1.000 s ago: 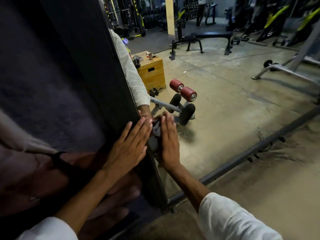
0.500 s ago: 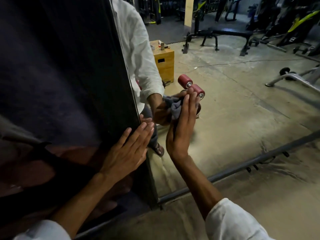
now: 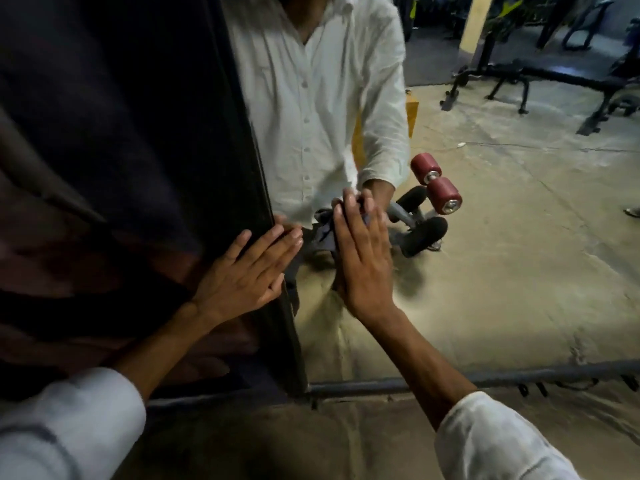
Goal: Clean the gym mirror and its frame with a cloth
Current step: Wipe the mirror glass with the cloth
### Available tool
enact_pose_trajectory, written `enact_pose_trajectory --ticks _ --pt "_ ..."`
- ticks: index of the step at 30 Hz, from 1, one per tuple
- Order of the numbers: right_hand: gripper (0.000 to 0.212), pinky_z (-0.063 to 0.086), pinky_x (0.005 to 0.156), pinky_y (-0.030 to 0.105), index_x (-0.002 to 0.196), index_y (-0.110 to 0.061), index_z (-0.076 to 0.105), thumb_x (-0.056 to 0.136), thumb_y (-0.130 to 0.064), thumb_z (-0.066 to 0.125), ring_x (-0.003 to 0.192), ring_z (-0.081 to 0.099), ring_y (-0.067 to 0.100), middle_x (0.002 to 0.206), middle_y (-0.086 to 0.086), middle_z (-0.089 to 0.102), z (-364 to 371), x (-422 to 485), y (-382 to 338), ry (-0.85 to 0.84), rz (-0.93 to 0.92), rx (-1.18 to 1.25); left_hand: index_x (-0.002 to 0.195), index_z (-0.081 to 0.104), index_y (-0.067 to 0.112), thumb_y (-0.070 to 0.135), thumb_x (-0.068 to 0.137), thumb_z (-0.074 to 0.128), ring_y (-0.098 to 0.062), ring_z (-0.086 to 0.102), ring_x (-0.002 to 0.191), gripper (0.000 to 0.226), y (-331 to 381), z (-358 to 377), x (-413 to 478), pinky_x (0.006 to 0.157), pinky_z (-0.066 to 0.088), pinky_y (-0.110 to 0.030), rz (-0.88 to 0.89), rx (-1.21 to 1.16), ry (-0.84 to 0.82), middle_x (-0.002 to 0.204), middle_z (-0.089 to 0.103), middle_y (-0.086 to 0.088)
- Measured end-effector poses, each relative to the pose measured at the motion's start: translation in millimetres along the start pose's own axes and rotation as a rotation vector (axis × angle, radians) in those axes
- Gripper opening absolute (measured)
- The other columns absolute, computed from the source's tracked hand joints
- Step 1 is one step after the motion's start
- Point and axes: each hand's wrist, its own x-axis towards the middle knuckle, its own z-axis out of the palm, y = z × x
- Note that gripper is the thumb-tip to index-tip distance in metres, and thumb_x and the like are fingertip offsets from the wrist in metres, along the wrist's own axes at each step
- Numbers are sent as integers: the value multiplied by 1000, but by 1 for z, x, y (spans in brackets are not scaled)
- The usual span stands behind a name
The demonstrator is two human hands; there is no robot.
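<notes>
Right hand (image 3: pixel 363 268) presses cloth (image 3: pixel 323 233) against mirror (image 3: pixel 502 271)

Two hands are showing, the left hand (image 3: pixel 242 271) and the right hand (image 3: pixel 363 265), and two white sleeves are showing with them, a left sleeve (image 3: pixel 69 420) and a right sleeve (image 3: pixel 495 441). One cloth (image 3: pixel 323 230) is appearing against one mirror (image 3: pixel 485 271), which is sitting in one dark frame (image 3: pixel 252 168). The glass is reflecting two red rollers (image 3: pixel 444 195), two black rollers (image 3: pixel 426 235), one yellow box (image 3: pixel 412 116), one yellow pillar (image 3: pixel 476 19) and one black bench (image 3: pixel 554 74); the farther machines are blurring together too much for counting.
</notes>
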Motion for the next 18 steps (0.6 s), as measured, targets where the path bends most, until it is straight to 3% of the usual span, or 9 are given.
enact_pose_trajectory --ticks 5,9,13,16,18 --pt "57 11 130 56 158 0 39 102 0 44 162 5 34 169 17 27 2 -4 16 -44 -122 11 169 24 10 39 99 54 -28 7 165 81 14 -8 -4 131 5 -56 -57 9 -136 178 11 -9" --pt "50 3 131 51 158 -6 43 111 -13 29 162 1 29 169 10 26 12 -7 26 -23 -194 -19 170 17 9 35 99 54 -28 3 165 84 27 -15 -5 132 1 -58 -121 -23 -186 179 3 -9" --pt "63 -5 131 50 162 -8 34 101 -15 45 163 5 32 174 14 16 19 -8 39 -80 -284 43 170 11 9 34 97 56 -28 1 165 89 33 -18 -4 132 0 -59 -151 -47 -209 179 -1 -9" --pt "65 -10 130 47 160 -9 41 101 -38 45 163 -5 28 173 9 24 31 -12 44 1 -334 -120 170 10 10 36 96 56 -27 1 166 91 36 -16 -3 132 -1 -58 -175 -71 -196 179 -2 -8" --pt "76 -11 130 48 162 -10 35 95 -40 52 162 -8 28 176 6 9 40 -16 46 18 -382 -165 170 11 10 39 95 59 -26 2 166 94 39 -10 -4 132 0 -57 -193 -70 -167 179 -1 -7"
